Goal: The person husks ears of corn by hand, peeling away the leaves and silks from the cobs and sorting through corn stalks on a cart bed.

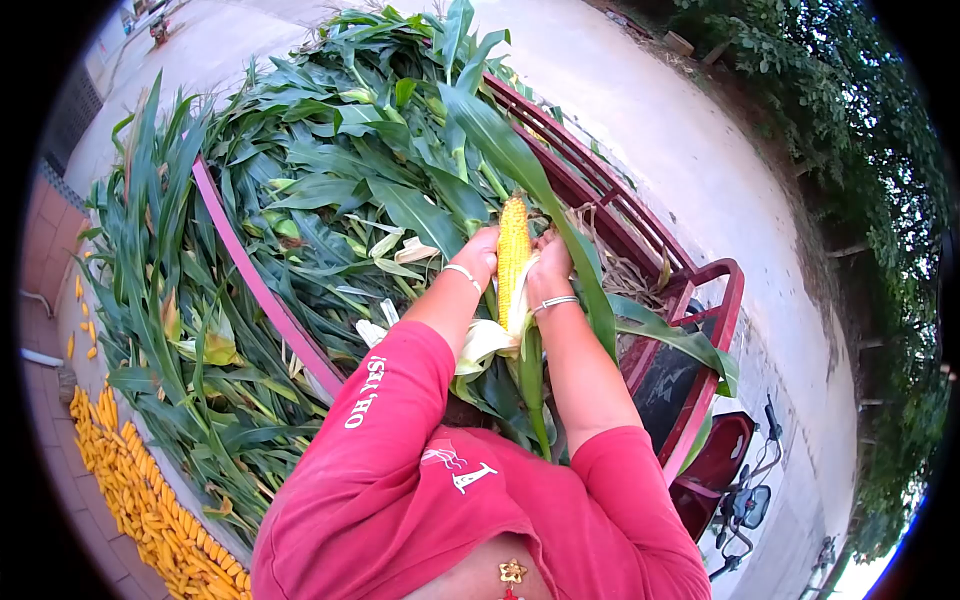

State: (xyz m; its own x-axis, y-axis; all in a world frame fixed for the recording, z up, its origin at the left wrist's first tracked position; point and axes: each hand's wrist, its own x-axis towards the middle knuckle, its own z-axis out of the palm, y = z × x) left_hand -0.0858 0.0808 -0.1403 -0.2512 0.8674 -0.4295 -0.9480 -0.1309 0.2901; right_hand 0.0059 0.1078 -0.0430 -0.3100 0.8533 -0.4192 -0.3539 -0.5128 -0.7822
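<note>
A yellow ear of corn [513, 245] points upward between my hands, its kernels bare along most of the visible length. Pale husk [482, 340] is peeled back and hangs around its lower end, above a green stalk [532, 390]. My left hand [482, 252] is closed against the left side of the ear, fingertips partly hidden behind it. On the other side my right hand [550, 268] is closed on the husk close beside the kernels. A long green leaf [515, 150] arches over the right hand and runs down past that forearm.
Cut corn stalks [330, 190] fill a red metal-railed cart [600, 205] in front of me. A pink bar [255, 275] crosses the heap at left. Many husked ears [150, 510] lie on the ground lower left. Handlebars [745, 500] with a mirror stand at lower right.
</note>
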